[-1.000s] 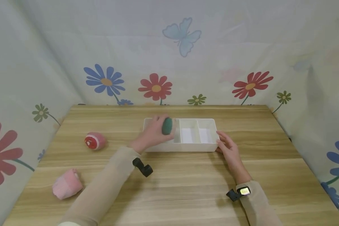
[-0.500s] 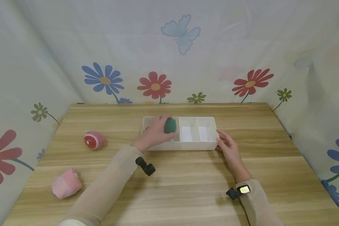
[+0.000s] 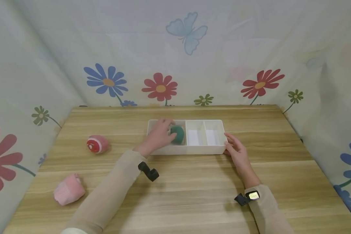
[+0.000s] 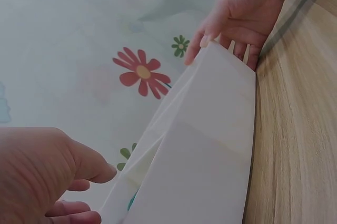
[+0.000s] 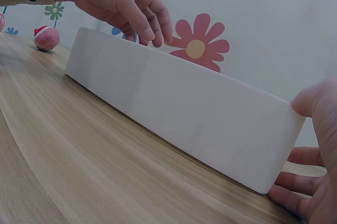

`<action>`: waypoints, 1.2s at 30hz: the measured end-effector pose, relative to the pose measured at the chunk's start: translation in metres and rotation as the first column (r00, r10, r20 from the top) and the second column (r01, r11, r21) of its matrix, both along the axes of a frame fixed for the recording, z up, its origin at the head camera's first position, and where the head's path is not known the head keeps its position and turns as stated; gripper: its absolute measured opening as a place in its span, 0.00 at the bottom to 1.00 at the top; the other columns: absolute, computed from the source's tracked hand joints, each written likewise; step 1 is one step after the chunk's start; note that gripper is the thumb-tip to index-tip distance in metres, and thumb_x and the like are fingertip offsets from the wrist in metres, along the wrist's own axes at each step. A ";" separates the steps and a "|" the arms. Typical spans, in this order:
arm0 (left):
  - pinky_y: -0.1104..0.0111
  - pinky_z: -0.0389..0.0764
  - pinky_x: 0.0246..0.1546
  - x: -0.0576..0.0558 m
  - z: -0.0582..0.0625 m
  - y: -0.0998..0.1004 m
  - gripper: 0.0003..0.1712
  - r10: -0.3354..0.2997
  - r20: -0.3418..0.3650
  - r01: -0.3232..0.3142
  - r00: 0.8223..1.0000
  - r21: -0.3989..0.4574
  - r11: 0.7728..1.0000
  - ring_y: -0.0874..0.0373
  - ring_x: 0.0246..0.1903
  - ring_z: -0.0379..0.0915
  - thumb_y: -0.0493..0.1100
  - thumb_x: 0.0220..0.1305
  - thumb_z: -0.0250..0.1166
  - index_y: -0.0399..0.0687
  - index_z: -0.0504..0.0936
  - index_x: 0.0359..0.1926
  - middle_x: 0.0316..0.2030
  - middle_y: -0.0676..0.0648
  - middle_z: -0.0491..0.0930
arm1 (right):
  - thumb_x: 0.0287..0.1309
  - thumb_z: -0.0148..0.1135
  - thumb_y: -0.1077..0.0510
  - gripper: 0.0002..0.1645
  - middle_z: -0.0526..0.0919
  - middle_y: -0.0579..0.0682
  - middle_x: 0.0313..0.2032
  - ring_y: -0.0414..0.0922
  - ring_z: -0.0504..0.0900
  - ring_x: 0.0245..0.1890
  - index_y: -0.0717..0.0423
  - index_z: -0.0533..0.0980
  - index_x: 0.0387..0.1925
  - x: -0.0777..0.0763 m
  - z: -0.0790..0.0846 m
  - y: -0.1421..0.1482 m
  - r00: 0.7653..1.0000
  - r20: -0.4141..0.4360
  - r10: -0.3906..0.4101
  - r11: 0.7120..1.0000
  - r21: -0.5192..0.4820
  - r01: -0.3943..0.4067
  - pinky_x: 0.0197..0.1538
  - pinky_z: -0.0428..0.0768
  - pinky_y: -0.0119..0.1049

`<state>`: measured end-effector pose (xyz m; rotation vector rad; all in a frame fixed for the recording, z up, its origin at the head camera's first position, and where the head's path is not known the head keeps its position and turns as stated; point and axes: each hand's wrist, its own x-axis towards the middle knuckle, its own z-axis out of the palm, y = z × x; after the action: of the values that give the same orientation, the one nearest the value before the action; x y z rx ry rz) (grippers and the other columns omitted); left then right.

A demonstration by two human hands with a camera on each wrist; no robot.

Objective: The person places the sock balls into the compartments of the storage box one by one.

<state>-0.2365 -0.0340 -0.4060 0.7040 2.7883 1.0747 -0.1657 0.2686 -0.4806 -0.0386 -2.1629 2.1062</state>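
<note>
A green ball-shaped soft bundle sits in a compartment of the long white divided box. My left hand hovers at that compartment, just left of the bundle. Its thumb and fingers stand apart with nothing between them in the left wrist view, where only a sliver of green shows below the rim. My right hand holds the box's right end; in the right wrist view its thumb presses the top corner and its fingers lie round the end wall. My left hand hides much of the box's left part.
On the wooden table, a pink and red rolled bundle lies left of the box. A paler pink rolled bundle is nearer, beside the left forearm. Flower-printed curtains stand behind and at both sides.
The green bundle has gone from my left hand's grip down into the compartment, slightly rightward. The left fingers have parted from it. My right hand stays on the box end.
</note>
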 end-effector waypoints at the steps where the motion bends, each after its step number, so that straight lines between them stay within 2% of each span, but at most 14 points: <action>1: 0.60 0.76 0.40 0.000 0.000 -0.001 0.23 -0.004 -0.002 0.004 1.000 0.004 1.000 0.46 0.46 0.70 0.42 0.61 0.61 0.39 0.71 0.55 0.52 0.38 0.66 | 0.64 0.54 0.54 0.28 0.67 0.66 0.57 0.53 0.73 0.51 0.58 0.64 0.63 0.000 0.000 0.000 1.000 0.000 0.000 1.000 0.001 0.000 0.45 0.78 0.32; 7: 0.60 0.76 0.38 0.003 0.003 -0.005 0.24 -0.021 -0.018 0.021 1.000 0.010 1.000 0.46 0.43 0.71 0.44 0.61 0.61 0.39 0.70 0.57 0.53 0.37 0.66 | 0.64 0.55 0.53 0.28 0.68 0.65 0.56 0.50 0.73 0.49 0.57 0.65 0.63 0.000 -0.001 0.000 1.000 0.000 0.000 1.000 -0.007 0.000 0.45 0.78 0.32; 14: 0.65 0.76 0.31 0.005 0.004 -0.011 0.26 -0.012 -0.024 0.012 1.000 0.017 1.000 0.54 0.30 0.70 0.46 0.62 0.61 0.41 0.69 0.58 0.54 0.38 0.65 | 0.64 0.55 0.53 0.29 0.69 0.62 0.55 0.42 0.75 0.46 0.59 0.64 0.64 0.000 -0.001 0.000 1.000 0.006 -0.005 1.000 -0.004 0.005 0.45 0.78 0.32; 17: 0.65 0.76 0.33 0.006 0.004 -0.014 0.26 -0.009 -0.024 0.009 1.000 0.031 0.999 0.52 0.33 0.71 0.46 0.62 0.61 0.41 0.69 0.58 0.53 0.39 0.64 | 0.64 0.55 0.53 0.29 0.69 0.62 0.55 0.40 0.76 0.45 0.59 0.64 0.64 0.000 0.000 0.000 1.000 0.011 -0.006 1.000 0.007 0.006 0.44 0.78 0.32; 23: 0.59 0.75 0.45 0.009 0.003 -0.021 0.27 0.009 -0.037 -0.007 0.999 0.033 0.999 0.45 0.46 0.70 0.46 0.61 0.62 0.40 0.68 0.58 0.55 0.41 0.64 | 0.64 0.55 0.53 0.29 0.67 0.65 0.57 0.47 0.75 0.47 0.58 0.64 0.63 0.001 0.000 -0.001 1.000 0.009 -0.008 1.000 0.011 0.008 0.44 0.78 0.32; 28: 0.58 0.73 0.50 0.011 0.002 -0.029 0.26 0.022 -0.066 -0.022 0.998 0.010 1.000 0.47 0.49 0.68 0.45 0.60 0.62 0.40 0.70 0.57 0.54 0.42 0.66 | 0.64 0.55 0.53 0.29 0.69 0.63 0.56 0.42 0.76 0.45 0.58 0.64 0.63 0.001 0.000 -0.002 1.000 0.005 -0.008 1.000 0.016 0.008 0.44 0.78 0.33; 34: 0.63 0.74 0.33 0.014 0.001 -0.042 0.27 0.031 -0.064 -0.030 0.997 0.018 0.999 0.51 0.34 0.68 0.46 0.61 0.61 0.41 0.69 0.58 0.51 0.41 0.67 | 0.64 0.55 0.53 0.28 0.71 0.56 0.53 0.37 0.76 0.43 0.58 0.65 0.63 0.002 0.001 -0.001 1.000 0.013 -0.011 1.000 0.029 0.011 0.44 0.78 0.32; 36: 0.64 0.73 0.30 0.015 0.001 -0.046 0.27 0.033 -0.055 -0.031 0.998 0.024 0.999 0.50 0.33 0.68 0.47 0.61 0.61 0.41 0.69 0.59 0.49 0.41 0.68 | 0.64 0.55 0.53 0.28 0.71 0.55 0.53 0.37 0.76 0.43 0.57 0.65 0.63 0.002 0.001 -0.001 1.000 0.011 -0.010 0.999 0.031 0.009 0.44 0.78 0.32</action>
<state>-0.2219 -0.0796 -0.4052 0.7041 2.8472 1.1111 -0.1639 0.2672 -0.4797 -0.0579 -2.1968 2.0718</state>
